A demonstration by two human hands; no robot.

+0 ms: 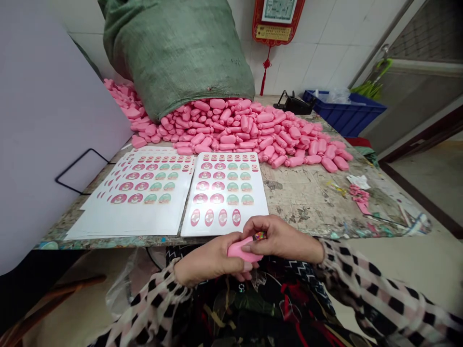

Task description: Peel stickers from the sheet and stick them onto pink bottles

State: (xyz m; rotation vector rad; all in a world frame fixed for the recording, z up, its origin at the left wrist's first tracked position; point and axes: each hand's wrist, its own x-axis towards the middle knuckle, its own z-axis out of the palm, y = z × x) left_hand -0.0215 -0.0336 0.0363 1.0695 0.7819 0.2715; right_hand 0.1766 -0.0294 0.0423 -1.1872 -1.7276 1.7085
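My left hand [206,260] is closed around a pink plastic bottle [239,250], held just below the table's front edge. My right hand [280,238] pinches a small colourful sticker [261,235] against the bottle's top side. Right in front of my hands lies a white sticker sheet [224,193] with rows of pink and green labels. A stack of similar sticker sheets [139,195] lies to its left.
A large heap of pink bottles [249,132] spills from a green woven sack [173,48] at the table's back. A worn table [311,197] carries scraps of pink backing [359,195]. A blue crate [343,113] stands far right, a white board [43,130] at left.
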